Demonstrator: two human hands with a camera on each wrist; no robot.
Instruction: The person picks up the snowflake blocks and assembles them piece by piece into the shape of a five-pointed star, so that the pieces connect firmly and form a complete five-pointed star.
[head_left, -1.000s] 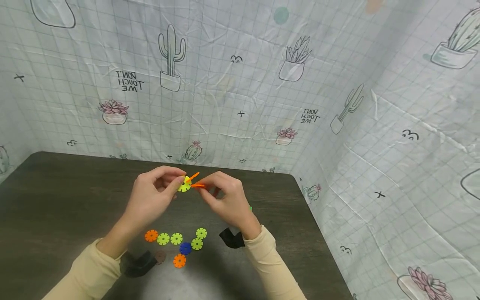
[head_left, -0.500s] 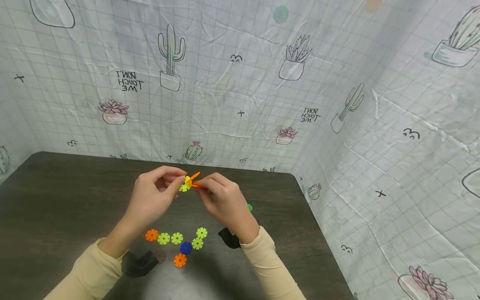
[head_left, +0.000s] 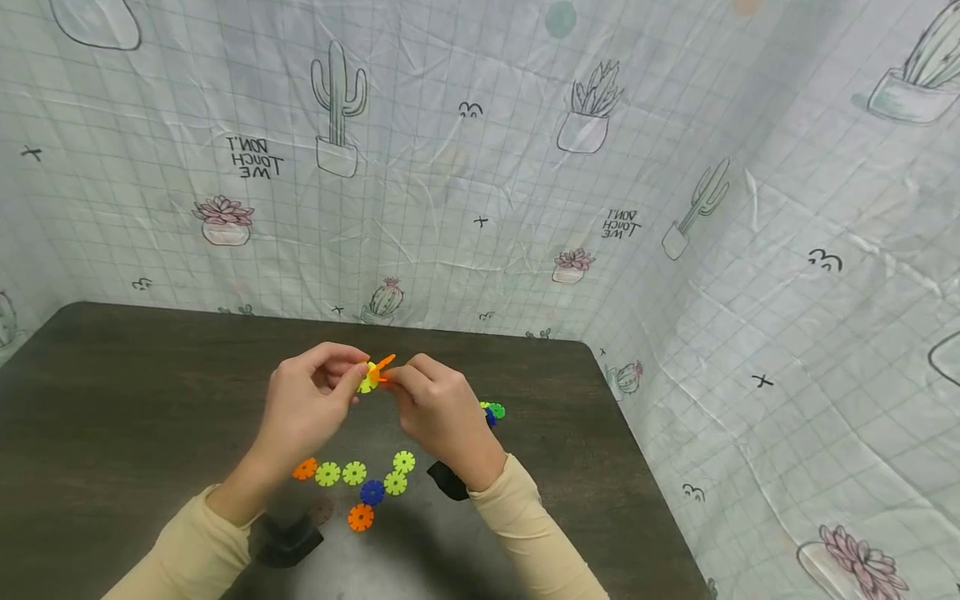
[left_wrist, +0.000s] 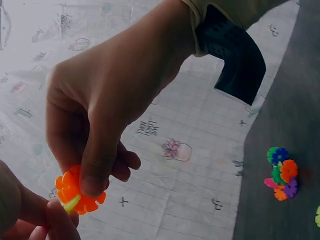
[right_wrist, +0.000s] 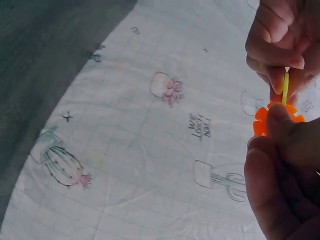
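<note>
My left hand (head_left: 309,407) pinches a yellow-green notched disc (head_left: 367,382) above the table. An orange notched disc (head_left: 386,362) sticks out at an angle from the yellow one. My right hand (head_left: 446,417) pinches a second orange disc (right_wrist: 261,121) between thumb and finger, its edge against the yellow disc's rim. Seen in the right wrist view, the yellow disc (right_wrist: 285,89) stands edge-on above the orange one. Fingertips cover much of both discs, so how deeply their notches meet cannot be told.
Loose discs lie on the dark table (head_left: 150,400): several yellow-green discs (head_left: 354,473), a blue disc (head_left: 372,492), orange discs (head_left: 361,517) and a brown disc (head_left: 322,510). A joined multicoloured cluster (left_wrist: 283,175) sits beyond my right hand. A cactus-print curtain (head_left: 450,167) surrounds the table.
My right hand has moved left, bringing its orange disc up against the yellow disc. Blue and green discs behind that hand now show more. My left hand has barely moved.
</note>
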